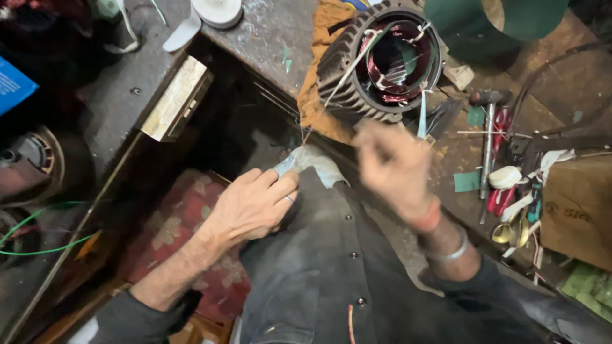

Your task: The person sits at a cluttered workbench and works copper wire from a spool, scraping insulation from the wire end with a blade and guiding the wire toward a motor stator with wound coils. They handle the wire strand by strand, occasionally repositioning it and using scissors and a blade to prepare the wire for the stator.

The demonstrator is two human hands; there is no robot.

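A ribbed dark motor stator (357,76) with reddish copper windings and white lacing cord lies on an orange cloth (313,102) on the bench. A white cord runs from the windings down toward my hands. My left hand (252,204) rests against my dark shirt, its fingers pinched on a pale blue-white scrap of cloth or paper (309,159). My right hand (392,165) is blurred, raised just below the stator with fingers closed; what it grips is unclear.
A hammer (488,127), red-handled pliers (500,191), scissors (510,232) and green paper scraps lie at the right. A cardboard box (577,204) sits far right, a green cylinder (497,22) at the top, a white tape roll (217,11) top left, a floral cushion (172,236) below.
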